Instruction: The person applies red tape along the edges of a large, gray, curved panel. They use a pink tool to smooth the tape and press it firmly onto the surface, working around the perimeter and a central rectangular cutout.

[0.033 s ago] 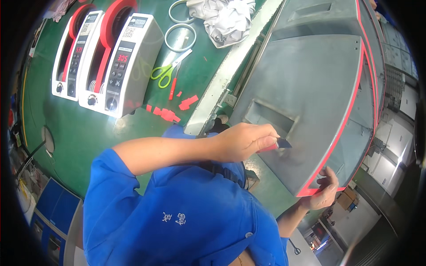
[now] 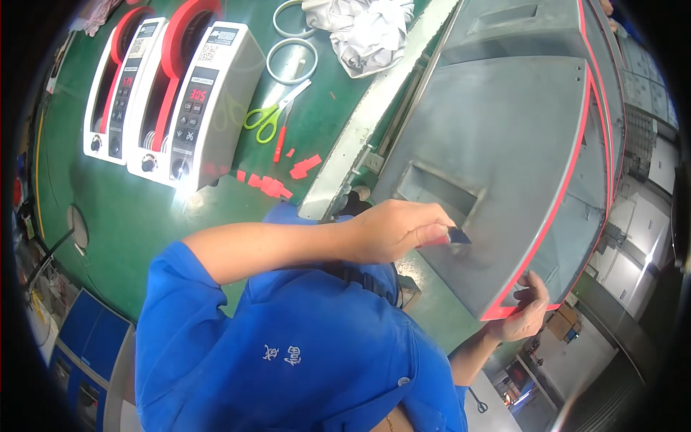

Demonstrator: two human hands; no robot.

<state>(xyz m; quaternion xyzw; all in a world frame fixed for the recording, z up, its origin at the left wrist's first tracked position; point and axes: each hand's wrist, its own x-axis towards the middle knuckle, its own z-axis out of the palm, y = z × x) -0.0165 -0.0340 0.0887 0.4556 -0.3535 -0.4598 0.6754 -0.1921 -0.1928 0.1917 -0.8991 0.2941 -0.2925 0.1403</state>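
Observation:
My left hand (image 2: 399,230) is closed around a utility knife (image 2: 459,236) with a red handle. Its dark blade sticks out past the thumb, over a large grey metal casing (image 2: 497,151) and close to the casing's rectangular recess (image 2: 435,191). Red tape (image 2: 558,194) runs along the casing's curved edge and round its lower corner. There my right hand (image 2: 525,309) is closed on the taped edge, fingers curled over it by the opening. Part of the knife's handle is hidden inside my left fist.
Two white tape dispensers (image 2: 216,101) with red rolls stand on the green table (image 2: 277,162) at left. Nearby lie green-handled scissors (image 2: 270,119), a red pen-like tool (image 2: 280,144), red tape scraps (image 2: 270,187), pale rings (image 2: 294,61) and crumpled grey cloth (image 2: 363,36). A second taped casing (image 2: 518,32) stands behind.
The knife blade has tilted very slightly in my left hand. Both arms and the casing stay in place.

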